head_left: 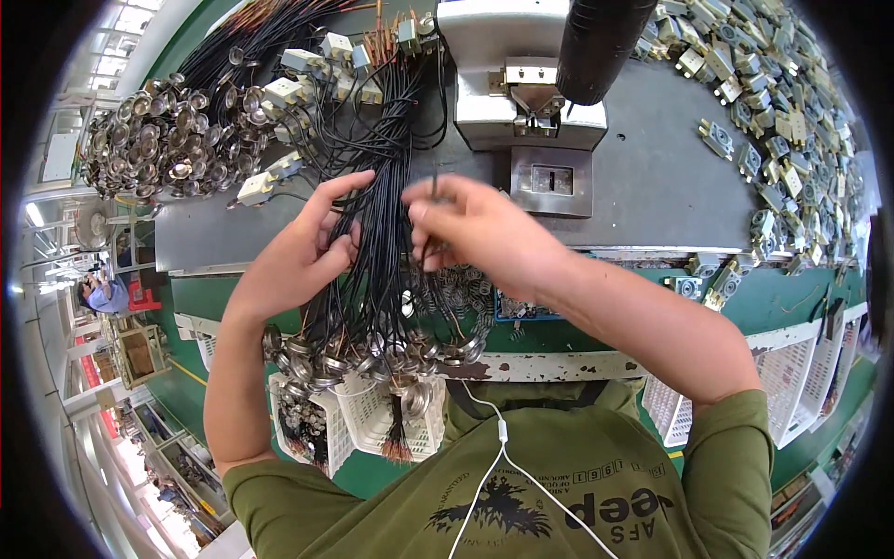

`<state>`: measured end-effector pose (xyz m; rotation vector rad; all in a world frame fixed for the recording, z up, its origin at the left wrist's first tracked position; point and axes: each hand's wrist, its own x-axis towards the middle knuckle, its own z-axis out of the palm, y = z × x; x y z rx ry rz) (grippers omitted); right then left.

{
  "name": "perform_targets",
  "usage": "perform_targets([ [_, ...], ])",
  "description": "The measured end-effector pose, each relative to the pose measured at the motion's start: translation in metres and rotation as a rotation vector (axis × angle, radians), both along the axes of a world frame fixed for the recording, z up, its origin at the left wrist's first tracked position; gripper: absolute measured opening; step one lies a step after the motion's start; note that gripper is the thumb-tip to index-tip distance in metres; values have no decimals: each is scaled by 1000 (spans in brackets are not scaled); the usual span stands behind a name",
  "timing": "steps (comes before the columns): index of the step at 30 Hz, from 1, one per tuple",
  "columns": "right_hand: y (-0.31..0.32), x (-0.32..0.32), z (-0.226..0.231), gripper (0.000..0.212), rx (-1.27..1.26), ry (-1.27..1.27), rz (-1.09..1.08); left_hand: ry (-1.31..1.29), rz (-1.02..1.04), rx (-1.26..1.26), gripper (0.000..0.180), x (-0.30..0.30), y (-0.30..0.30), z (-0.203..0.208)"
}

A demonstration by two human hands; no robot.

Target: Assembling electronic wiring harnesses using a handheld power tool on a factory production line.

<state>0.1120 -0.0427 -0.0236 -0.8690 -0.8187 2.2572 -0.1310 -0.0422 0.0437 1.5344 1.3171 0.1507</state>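
Nearest, metal cups (374, 359) hang past the edge of the bench (652, 177), too overlapped to count, on one bundle of black wires (380, 219). At its left, the left hand (303, 247) curls beside the strands; whether it grips, I cannot tell. The right hand (470, 219) has thumb and forefinger nearly together, any hold blurred. Beyond, roughly ten white-and-grey blocks (284, 91) seem already wired; many bare copper ends (380, 45) look left to do. One press (480, 112) stands alongside, with one cup-ended cluster (177, 140) far left and uncountable loose blocks (773, 112) far right
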Motion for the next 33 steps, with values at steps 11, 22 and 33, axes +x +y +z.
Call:
perform_targets([
  [11, -37, 1, -5, 63, 135, -124, 114, 62, -36, 65, 73, 15, -3, 3],
  [22, -40, 17, -2, 67, 128, -90, -27, 89, -171, 117, 68, 12, 1, 6],
  [33, -45, 14, -6, 67, 152, -98, -70, 920, -583, 911, 55, 64, -34, 24],
])
